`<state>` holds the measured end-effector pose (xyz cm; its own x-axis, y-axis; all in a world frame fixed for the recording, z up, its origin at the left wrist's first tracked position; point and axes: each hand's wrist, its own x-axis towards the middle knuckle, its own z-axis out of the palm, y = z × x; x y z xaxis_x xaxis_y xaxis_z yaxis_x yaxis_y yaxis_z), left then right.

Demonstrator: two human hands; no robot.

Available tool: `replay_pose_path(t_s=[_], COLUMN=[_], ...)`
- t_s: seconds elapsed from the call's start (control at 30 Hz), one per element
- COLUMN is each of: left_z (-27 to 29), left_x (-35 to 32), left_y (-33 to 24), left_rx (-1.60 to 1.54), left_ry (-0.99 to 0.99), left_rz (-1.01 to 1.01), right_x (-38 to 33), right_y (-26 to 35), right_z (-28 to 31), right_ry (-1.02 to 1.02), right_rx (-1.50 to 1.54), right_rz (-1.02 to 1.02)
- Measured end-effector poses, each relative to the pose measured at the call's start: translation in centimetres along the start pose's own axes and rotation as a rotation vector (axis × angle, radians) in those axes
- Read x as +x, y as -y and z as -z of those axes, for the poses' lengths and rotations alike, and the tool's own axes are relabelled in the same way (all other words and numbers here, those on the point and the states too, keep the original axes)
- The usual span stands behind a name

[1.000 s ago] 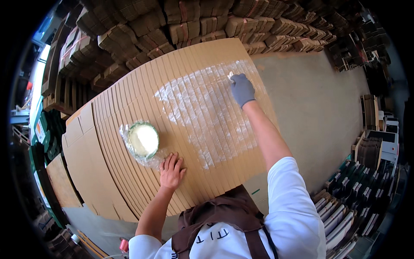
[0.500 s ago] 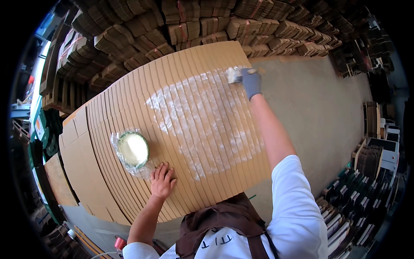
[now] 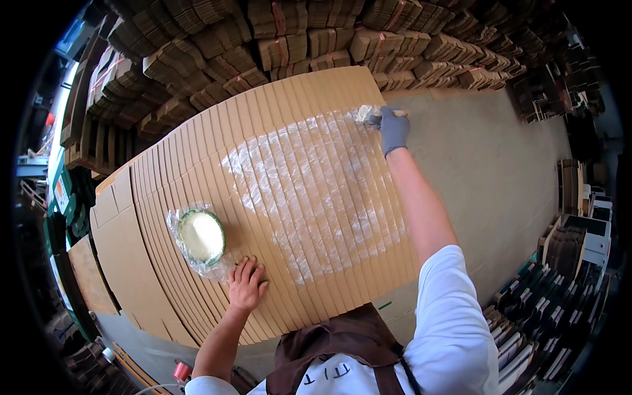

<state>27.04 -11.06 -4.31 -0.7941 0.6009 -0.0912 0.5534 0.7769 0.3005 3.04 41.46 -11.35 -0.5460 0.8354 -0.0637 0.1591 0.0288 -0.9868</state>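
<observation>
My right hand [image 3: 394, 130], in a grey glove, grips a wide brush [image 3: 366, 114] whose pale bristles touch the far right part of the fanned-out cardboard sheets [image 3: 309, 89]. A wet, whitish coating [image 3: 309, 191], glue-like in look, covers the middle and right of the overlapping strips. My bare left hand [image 3: 246, 286] lies on the cardboard with its fingers spread, at the near side of a round green-rimmed tub [image 3: 201, 236] of creamy white paste. Crumpled clear plastic film [image 3: 212, 270] surrounds the tub and reaches my left fingertips.
Bundled stacks of flattened cardboard [image 3: 283, 49] line the far side, some near a wooden pallet [image 3: 99, 148]. Grey floor [image 3: 494, 158] stretches to the right. Rows of dark and white panels [image 3: 546, 309] stand at the lower right. A red spool [image 3: 182, 370] is at the lower left.
My right hand has moved slightly right and nearer with the brush, toward the sheets' right edge. The left hand stays on the cardboard beside the tub.
</observation>
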Motion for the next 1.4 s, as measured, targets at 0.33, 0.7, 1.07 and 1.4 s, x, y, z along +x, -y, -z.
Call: replay_pose_path(t_s=[0.33,0.7,1.07,1.4], left_z=[0.1,0.2,0.3,-0.5], left_x=[0.3,0.0,-1.0,-0.5], left_y=[0.2,0.2,0.1,0.1], left_rx=[0.005,-0.030,-0.018,-0.012], left_ry=[-0.011,-0.008,0.035,0.000], left_rz=[-0.025,-0.031,0.002,0.005], right_x=[0.7,-10.3,-8.3,-18.1], right_y=[1.6,5.7,5.8,4.6], right_z=[2.2,-5.1,0.5,4.7], right_ry=[0.044,0.306,0.315,0.658], right_rx=[-0.156,-0.157,-0.530,-0.746], right_rz=[0.143,0.246,0.365,0.828])
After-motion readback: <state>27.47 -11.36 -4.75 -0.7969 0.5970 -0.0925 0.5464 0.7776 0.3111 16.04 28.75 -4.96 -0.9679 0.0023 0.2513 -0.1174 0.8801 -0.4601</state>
